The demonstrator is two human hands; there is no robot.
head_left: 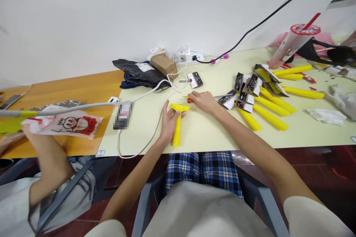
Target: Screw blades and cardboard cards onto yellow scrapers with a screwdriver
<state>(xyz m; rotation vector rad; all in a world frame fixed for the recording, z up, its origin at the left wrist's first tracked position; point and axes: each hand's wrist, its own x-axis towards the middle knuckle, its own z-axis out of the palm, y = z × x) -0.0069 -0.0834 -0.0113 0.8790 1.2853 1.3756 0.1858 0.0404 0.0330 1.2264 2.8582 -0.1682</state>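
Observation:
My left hand is closed around a yellow T-shaped scraper, its wide head up and its handle pointing toward me. Just to the right, my right hand grips a small red-handled tool, mostly covered by the fingers. A thin metal rod shows beyond that hand; whether it belongs to the tool I cannot tell. Above the hands lies a black-and-white card package beside a flat metal blade. Several more yellow scrapers with black card labels are piled on the right.
A white cable loops across the table left of my hands. Behind are a black plastic parcel, a brown box and a power strip. A tall drink cup stands back right. Another person's arm is at left.

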